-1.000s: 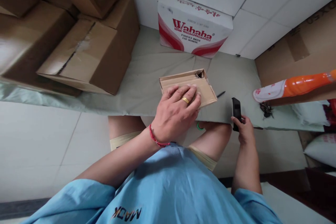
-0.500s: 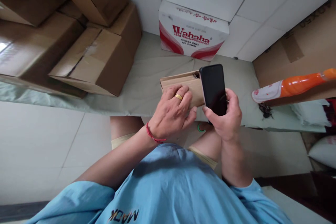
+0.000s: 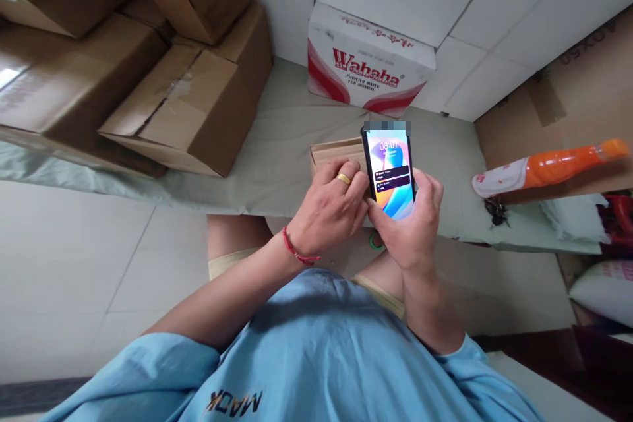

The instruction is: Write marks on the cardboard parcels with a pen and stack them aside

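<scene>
A phone (image 3: 393,175) with its screen lit, showing a clock and two notification bars, is upright in my right hand (image 3: 413,224). The thumb lies along its lower left edge and the fingers wrap its right edge. My left hand (image 3: 331,204), with a gold ring and a red string bracelet, has its fingers curled over a small cardboard box (image 3: 336,150). Whether those fingers grip anything is hidden. The phone covers the right part of the box, which rests on the pale green cloth (image 3: 281,145).
Large cardboard boxes (image 3: 173,105) are stacked at the left. A white and red Wahaha carton (image 3: 370,62) stands against the wall. On the right are an orange bottle (image 3: 548,165), keys (image 3: 496,211) and a big cardboard panel (image 3: 558,105). My knees are below the cloth's edge.
The phone's dark screen has lit up. My right hand has moved left with the phone, nearer to my left hand. The left fingers are more curled.
</scene>
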Demonstrator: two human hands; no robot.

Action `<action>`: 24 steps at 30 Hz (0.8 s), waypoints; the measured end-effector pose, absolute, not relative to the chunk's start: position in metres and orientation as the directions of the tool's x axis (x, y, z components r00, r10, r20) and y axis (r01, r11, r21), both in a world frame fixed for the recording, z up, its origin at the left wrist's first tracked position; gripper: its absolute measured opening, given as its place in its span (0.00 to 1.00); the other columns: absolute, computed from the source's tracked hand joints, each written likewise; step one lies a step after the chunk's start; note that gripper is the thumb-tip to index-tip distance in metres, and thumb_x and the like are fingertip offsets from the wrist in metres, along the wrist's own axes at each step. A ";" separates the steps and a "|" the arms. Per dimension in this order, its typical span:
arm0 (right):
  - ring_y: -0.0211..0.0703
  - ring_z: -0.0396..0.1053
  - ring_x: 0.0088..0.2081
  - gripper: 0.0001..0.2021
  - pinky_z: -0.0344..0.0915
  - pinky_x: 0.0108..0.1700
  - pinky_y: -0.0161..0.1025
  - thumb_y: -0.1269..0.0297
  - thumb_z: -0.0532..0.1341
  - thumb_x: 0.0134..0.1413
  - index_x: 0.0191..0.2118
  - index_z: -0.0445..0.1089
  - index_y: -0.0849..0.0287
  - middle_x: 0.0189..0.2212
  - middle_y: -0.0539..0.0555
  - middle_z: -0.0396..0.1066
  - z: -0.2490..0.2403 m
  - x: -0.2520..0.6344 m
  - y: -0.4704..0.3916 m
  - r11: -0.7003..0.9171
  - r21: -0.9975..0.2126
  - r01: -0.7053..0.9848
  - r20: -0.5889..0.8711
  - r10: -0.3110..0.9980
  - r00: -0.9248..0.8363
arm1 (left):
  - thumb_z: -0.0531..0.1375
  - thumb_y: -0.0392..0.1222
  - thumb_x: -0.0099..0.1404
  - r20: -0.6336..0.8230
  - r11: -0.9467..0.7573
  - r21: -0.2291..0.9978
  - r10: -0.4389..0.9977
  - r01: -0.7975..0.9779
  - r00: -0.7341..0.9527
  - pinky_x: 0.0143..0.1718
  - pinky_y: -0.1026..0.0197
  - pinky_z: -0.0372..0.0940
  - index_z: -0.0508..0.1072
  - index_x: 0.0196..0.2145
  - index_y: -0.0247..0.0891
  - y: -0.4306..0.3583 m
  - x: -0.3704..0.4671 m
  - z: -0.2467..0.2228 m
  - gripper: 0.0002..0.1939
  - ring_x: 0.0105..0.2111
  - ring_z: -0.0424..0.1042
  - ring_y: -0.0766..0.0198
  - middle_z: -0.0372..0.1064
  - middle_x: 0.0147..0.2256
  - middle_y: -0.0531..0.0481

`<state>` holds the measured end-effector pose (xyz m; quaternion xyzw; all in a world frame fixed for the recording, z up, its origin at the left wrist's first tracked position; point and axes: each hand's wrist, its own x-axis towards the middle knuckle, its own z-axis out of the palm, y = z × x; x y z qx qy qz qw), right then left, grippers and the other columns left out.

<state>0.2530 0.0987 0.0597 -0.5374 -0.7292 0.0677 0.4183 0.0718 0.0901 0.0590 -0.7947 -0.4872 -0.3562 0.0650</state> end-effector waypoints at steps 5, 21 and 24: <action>0.61 0.69 0.62 0.35 0.71 0.65 0.62 0.49 0.74 0.56 0.64 0.65 0.53 0.59 0.64 0.68 0.059 0.252 0.097 0.421 -0.531 0.735 0.545 0.834 -0.084 | 0.54 0.33 0.73 0.649 -0.519 0.215 0.709 0.827 0.276 0.56 0.48 0.73 0.71 0.40 0.38 0.090 0.073 0.058 0.07 0.48 0.72 0.48 0.75 0.44 0.38; 0.70 0.60 0.70 0.44 0.59 0.74 0.59 0.49 0.76 0.41 0.61 0.69 0.71 0.62 0.77 0.68 -0.045 0.454 0.151 -0.535 -0.460 0.709 0.018 0.793 0.610 | 0.56 0.31 0.71 0.660 -0.521 0.277 0.713 0.808 0.234 0.56 0.47 0.74 0.70 0.41 0.38 0.088 0.076 0.056 0.06 0.51 0.74 0.47 0.74 0.46 0.37; 0.72 0.62 0.69 0.45 0.60 0.72 0.60 0.49 0.76 0.42 0.62 0.69 0.74 0.63 0.81 0.67 -0.054 0.470 0.151 -0.592 -0.423 0.686 -0.028 0.765 0.643 | 0.59 0.35 0.73 0.671 -0.509 0.381 0.727 0.772 0.149 0.60 0.42 0.72 0.69 0.44 0.39 0.085 0.073 0.058 0.02 0.56 0.73 0.46 0.73 0.53 0.36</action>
